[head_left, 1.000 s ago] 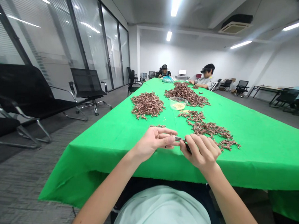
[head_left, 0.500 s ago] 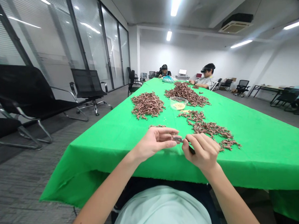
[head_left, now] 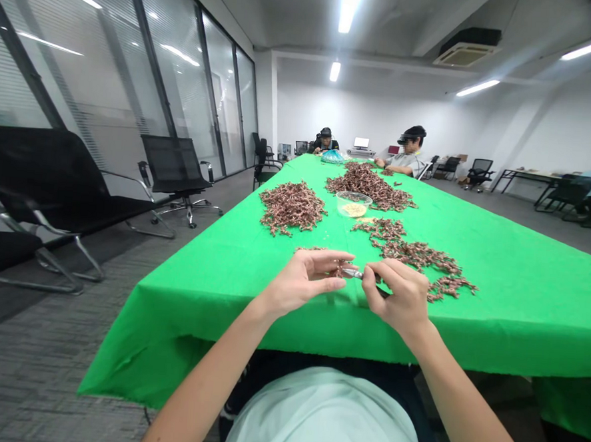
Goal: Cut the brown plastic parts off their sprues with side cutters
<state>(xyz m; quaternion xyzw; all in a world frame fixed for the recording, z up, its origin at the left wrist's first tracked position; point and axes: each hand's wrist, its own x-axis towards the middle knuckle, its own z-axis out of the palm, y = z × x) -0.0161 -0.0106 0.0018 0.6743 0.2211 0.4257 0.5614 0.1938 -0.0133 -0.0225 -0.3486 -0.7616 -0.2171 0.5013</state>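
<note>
Right hand (head_left: pixel 401 297) has its fingers (head_left: pixel 387 270) pinched on a small metal tool (head_left: pixel 355 274); left hand (head_left: pixel 304 281) curves loosely open just beside it, above a green-draped bench (head_left: pixel 494 326) scattered with brown pieces (head_left: pixel 416 255).

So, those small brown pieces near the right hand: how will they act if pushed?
The brown heap beside the right hand probably pushes apart easily: it lies loose and thin on the green cloth. The pieces look light, and their twiggy shapes may snag, dragging in clumps.
</note>
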